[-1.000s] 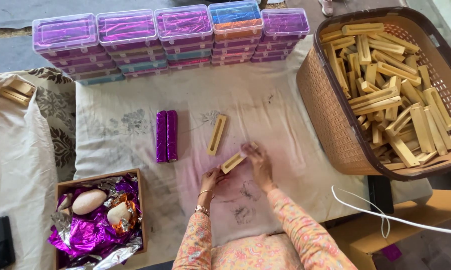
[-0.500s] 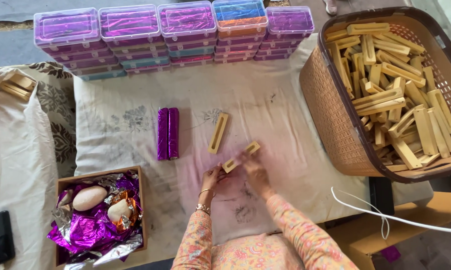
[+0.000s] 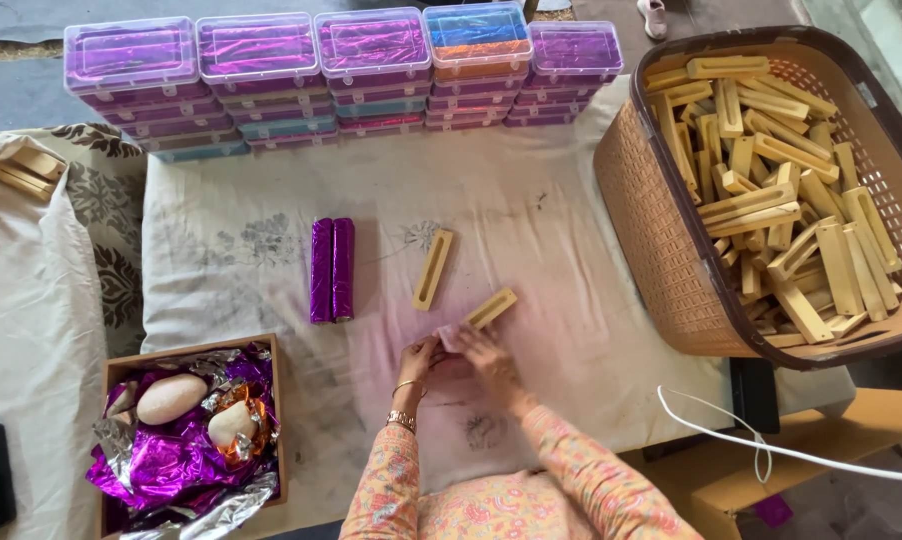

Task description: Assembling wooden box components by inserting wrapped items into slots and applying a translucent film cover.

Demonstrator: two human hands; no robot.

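Left hand [image 3: 418, 357] and right hand [image 3: 483, 352] fingers pinched together on a pinkish piece at table's near middle, touching a wooden block [image 3: 491, 308], woven basket [image 3: 661, 250] of wooden blocks at right edge, cardboard box [image 3: 111, 368] of purple foil at near-left corner, stacked clear boxes [image 3: 341, 70] along far edge.

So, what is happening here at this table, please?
A person sits at a cloth-covered table, and both hands meet over a small pale piece beside a slotted wooden block. The left hand and the right hand pinch that piece together. A second wooden block and two purple foil-wrapped sticks lie further up. A brown basket full of such blocks stands on the right, stacked plastic boxes along the far edge, and a box of purple foil on the left.
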